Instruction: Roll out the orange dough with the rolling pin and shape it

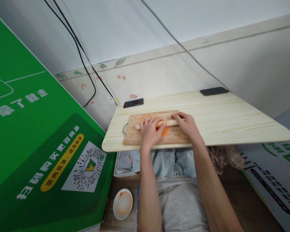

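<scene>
A wooden rolling pin (170,122) lies across a wooden cutting board (132,138), with both of my hands on it. My left hand (151,130) bends over the pin's left half, its fingers curled across the wood. At the right end, my right hand (187,124) grips the pin between thumb and fingers. An orange flat piece, like dough (164,131), lies on the board just below the pin, partly hidden by my left thumb. Pale flour-like traces mark the board near my left fingers.
Two dark phones, left (133,103) and right (214,91), lie along the back of the pale wooden table (241,119), by the wall. A white bowl (122,204) with orange residue is down at the lower left. A green panel (50,138) stands at the left.
</scene>
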A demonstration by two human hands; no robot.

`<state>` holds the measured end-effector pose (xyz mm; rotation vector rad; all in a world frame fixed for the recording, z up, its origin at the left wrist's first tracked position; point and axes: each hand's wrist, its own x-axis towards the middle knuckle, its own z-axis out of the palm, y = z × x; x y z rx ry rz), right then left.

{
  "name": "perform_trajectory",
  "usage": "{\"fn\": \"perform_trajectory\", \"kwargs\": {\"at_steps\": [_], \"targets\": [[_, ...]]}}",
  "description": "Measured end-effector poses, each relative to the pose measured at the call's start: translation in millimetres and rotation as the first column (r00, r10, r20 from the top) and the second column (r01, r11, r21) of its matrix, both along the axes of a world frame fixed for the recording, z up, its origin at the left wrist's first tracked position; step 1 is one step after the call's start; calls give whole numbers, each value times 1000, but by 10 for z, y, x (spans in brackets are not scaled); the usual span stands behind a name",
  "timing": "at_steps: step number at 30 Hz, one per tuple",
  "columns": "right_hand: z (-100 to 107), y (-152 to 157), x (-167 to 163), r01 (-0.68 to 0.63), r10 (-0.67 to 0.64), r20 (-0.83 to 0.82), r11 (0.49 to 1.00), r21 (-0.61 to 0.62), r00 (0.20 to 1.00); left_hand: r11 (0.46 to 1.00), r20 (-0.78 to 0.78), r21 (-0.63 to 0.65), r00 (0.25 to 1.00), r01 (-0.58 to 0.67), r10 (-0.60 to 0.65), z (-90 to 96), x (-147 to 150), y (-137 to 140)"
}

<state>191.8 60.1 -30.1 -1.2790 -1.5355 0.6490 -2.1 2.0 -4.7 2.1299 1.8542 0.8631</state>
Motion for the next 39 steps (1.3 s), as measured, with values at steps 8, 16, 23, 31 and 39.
{"fn": "perform_trajectory", "kwargs": {"at_steps": [8, 16, 23, 31, 39], "targets": [[-15, 16, 4, 0, 0, 11, 1000, 10, 1000, 996, -18, -55, 998, 66, -67, 48, -62, -64], [-5, 13, 6, 8, -8, 22, 1000, 11, 1000, 998, -21, -53, 999, 42, -43, 43, -37, -32], [-22, 25, 6, 6, -6, 10, 1000, 5, 1000, 1000, -21, -14, 1000, 10, -10, 5, -12, 3], [-17, 24, 4, 6, -6, 13, 1000, -1, 1000, 999, -34, -38, 999, 32, -34, 9, -23, -29], [-12, 11, 4, 7, -7, 12, 1000, 16, 1000, 992, -56, -93, 994, 86, -91, 40, -74, -85]]}}
